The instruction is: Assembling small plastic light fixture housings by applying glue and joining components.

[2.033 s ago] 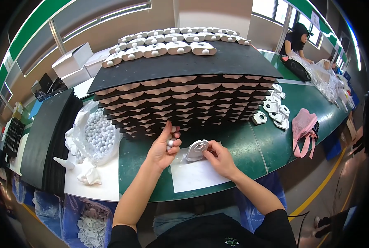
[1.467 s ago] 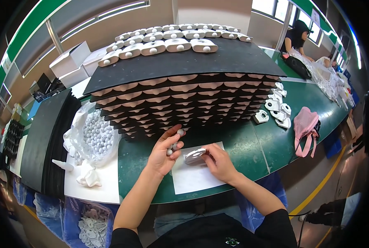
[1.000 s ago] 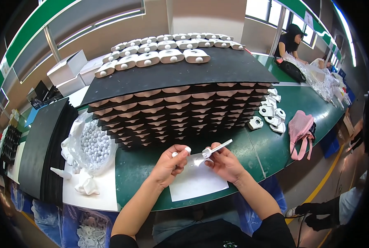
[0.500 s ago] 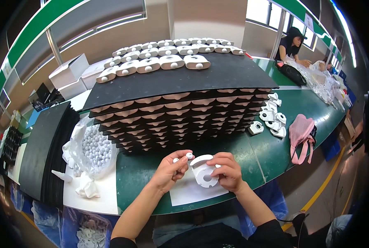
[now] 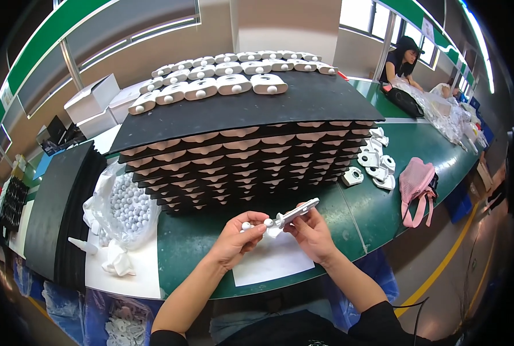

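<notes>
My left hand [image 5: 238, 239] is closed, pinching a small white ball [image 5: 268, 222] between thumb and forefinger. A second white ball [image 5: 246, 226] sits among its fingers. My right hand [image 5: 313, 235] grips a white plastic housing [image 5: 300, 211], now turned nearly edge-on. A small stub on the housing's left end is right beside the pinched ball; whether they touch I cannot tell. Both hands are above a white paper sheet [image 5: 274, 266] on the green table [image 5: 196, 254]. Behind them rises a stack of black boards [image 5: 251, 112], with white housings [image 5: 234, 85] bearing balls in rows on top.
At left, a clear bag of white balls [image 5: 131, 202] lies near a white squeeze bottle [image 5: 83, 245] and more black boards [image 5: 55, 213]. Loose housings [image 5: 375, 164] and a pink bag [image 5: 418, 187] rest at right. Another person [image 5: 404, 63] works at the far right.
My right hand has tipped the housing from face-up to nearly edge-on and brought its end beside the ball. My left hand keeps its pinch. The whole view has shifted slightly.
</notes>
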{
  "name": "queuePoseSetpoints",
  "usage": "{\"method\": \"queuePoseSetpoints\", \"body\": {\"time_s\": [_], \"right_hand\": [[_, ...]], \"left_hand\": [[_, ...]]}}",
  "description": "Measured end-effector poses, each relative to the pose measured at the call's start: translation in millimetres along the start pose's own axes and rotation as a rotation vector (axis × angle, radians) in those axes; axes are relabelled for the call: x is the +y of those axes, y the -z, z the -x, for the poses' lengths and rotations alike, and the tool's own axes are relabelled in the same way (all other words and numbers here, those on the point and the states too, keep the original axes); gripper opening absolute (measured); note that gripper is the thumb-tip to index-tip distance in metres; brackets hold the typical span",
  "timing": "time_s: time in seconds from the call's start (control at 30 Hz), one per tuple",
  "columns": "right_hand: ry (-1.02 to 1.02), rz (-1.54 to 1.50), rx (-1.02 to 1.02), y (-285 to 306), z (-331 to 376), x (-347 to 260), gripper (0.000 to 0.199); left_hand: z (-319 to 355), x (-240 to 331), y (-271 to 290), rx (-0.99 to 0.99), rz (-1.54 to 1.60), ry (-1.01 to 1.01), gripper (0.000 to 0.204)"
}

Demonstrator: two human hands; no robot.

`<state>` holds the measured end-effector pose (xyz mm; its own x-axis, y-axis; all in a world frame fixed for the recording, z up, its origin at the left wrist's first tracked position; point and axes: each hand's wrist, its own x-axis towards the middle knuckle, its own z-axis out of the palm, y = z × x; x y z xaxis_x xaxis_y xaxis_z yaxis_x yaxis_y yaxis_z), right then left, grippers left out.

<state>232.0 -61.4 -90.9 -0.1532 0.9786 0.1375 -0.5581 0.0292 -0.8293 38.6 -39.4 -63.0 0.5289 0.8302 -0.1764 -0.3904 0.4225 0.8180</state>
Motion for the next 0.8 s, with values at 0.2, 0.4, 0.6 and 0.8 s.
{"method": "queuePoseSetpoints", "body": {"time_s": [0.2,0.4,0.6,0.8], "right_hand": [[-0.02,-0.004,-0.009,-2,0,0,0.018],[-0.03,0.011,0.001,-3,1,0,0.017],[-0.059,0.007,0.032,-3,0,-1,0.024],[-0.031,0.178,-0.026,-3,4,-11,0.027]], "left_hand": [[1,-3,-1,0.0,-0.026,0.003,0.018],[2,-3,-2,0.018,-0.061,-0.034,0.019],[1,-3,-6,0.083,-0.252,-0.192,0.017],[-2,-10,-7,0.114,-0.495,-0.384,0.021]]}}
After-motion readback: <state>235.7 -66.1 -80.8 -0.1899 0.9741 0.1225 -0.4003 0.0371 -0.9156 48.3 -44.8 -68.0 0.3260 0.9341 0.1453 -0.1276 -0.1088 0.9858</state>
